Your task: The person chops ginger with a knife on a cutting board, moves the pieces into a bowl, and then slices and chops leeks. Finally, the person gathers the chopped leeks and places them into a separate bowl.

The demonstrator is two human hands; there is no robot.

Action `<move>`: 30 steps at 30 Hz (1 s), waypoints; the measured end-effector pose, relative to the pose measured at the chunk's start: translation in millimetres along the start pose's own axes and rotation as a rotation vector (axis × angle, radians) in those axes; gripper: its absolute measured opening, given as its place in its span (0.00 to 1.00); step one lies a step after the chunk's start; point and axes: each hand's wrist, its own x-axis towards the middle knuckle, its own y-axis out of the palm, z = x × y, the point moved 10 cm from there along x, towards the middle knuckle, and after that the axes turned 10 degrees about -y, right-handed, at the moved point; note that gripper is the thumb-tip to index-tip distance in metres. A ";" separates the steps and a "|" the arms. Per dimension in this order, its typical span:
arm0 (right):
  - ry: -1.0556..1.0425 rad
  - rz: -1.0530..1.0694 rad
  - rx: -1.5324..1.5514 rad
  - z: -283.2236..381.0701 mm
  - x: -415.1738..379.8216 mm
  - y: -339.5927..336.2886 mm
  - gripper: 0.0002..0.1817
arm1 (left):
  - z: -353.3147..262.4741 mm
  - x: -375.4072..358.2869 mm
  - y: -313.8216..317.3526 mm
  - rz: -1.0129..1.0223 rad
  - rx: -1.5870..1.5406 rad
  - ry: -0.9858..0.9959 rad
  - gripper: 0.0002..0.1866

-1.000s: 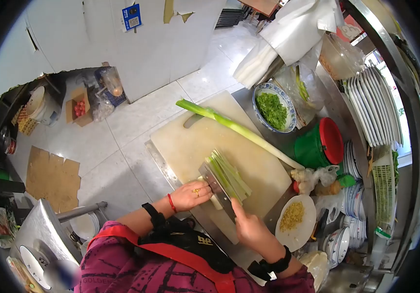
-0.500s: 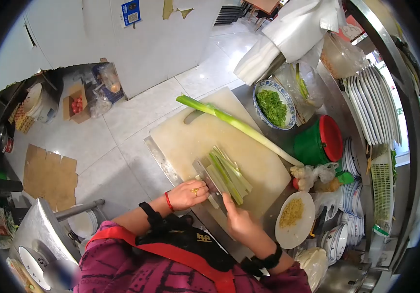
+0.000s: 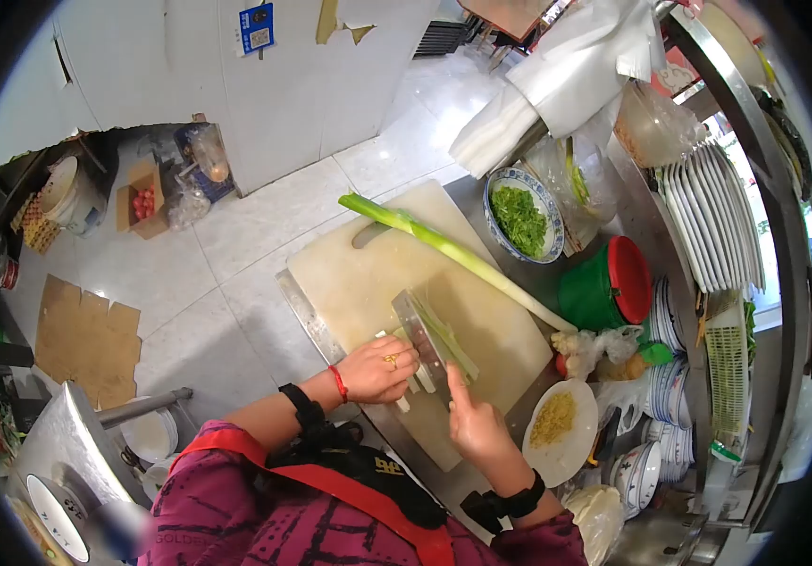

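A cleaver (image 3: pixel 420 332) stands edge-down on the white cutting board (image 3: pixel 330 259). Its handle is in my right hand (image 3: pixel 479 426), fingers wrapped round it. My left hand (image 3: pixel 379 370), with a ring on one finger, lies closed over pale leek pieces (image 3: pixel 420 379) on the blade's left side, its fingertips close to the blade. Cut green leek strips (image 3: pixel 445 338) lie on the board at the blade's right side, partly hidden by it. A long whole leek (image 3: pixel 462 257) lies diagonally across the board's upper part.
Right of the board are a bowl of chopped greens (image 3: pixel 522 215), a green tub with a red lid (image 3: pixel 594 291), garlic in a bag (image 3: pixel 576 351) and a plate of minced yellow bits (image 3: pixel 571 460). Stacked plates (image 3: pixel 708 222) stand in a rack at the far right.
The cleaver and my right hand have moved slightly right and up, and the blade now covers more of the strips. My left hand has shifted right along with it. The whole view has shifted slightly.
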 end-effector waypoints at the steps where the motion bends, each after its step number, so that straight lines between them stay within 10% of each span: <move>1: -0.005 0.028 -0.030 -0.1 -0.5 3.8 0.32 | 1.3 -1.4 4.8 0.027 0.000 0.001 0.13; 6: -0.041 0.048 0.019 -8.8 6.3 15.0 0.31 | 6.1 -3.3 13.4 0.094 -0.017 -0.015 0.14; 15: -0.121 -0.528 -0.051 -14.2 -12.9 -18.3 0.28 | 2.5 0.7 20.4 0.436 0.068 0.149 0.34; 24: 0.351 -0.618 0.104 -71.4 -106.3 -54.1 0.33 | -3.0 64.1 92.0 0.615 0.270 0.380 0.49; 30: 0.573 -0.572 0.185 -110.8 -133.6 -9.4 0.35 | -13.9 62.7 119.3 0.609 0.382 -0.079 0.48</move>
